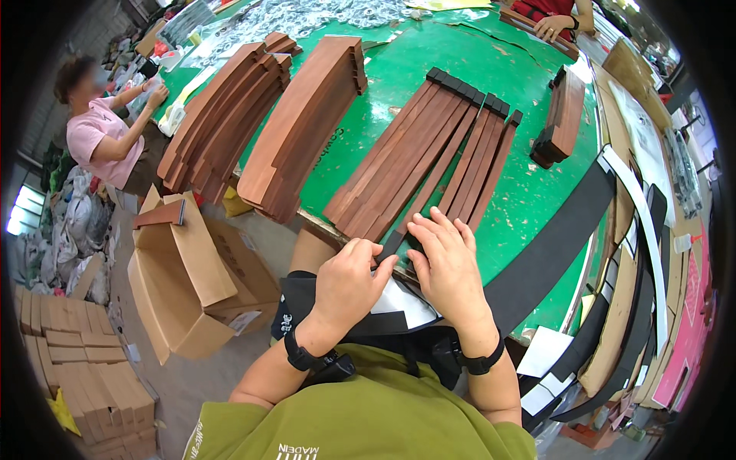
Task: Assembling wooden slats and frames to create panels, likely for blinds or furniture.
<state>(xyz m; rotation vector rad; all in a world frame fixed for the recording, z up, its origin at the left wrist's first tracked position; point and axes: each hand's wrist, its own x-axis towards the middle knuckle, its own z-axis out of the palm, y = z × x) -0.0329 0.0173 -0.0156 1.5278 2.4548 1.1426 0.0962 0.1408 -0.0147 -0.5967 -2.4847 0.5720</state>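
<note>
Both hands press a black strip at the green worktop's (537, 199) near edge

Left hand (349, 280) and right hand (448, 264), fingers flat and holding nothing, should smooth the thin black strip (392, 244) evenly beside long brown wooden slats (414, 161)

A production workshop: a wide green counter (529, 192) carries stacks of curved brown wooden slats (307, 123) and laid-out slat rows (429, 153). Open cardboard boxes (192, 284) stand on the concrete floor at left, and another person (100, 138) works at the far left.
</note>
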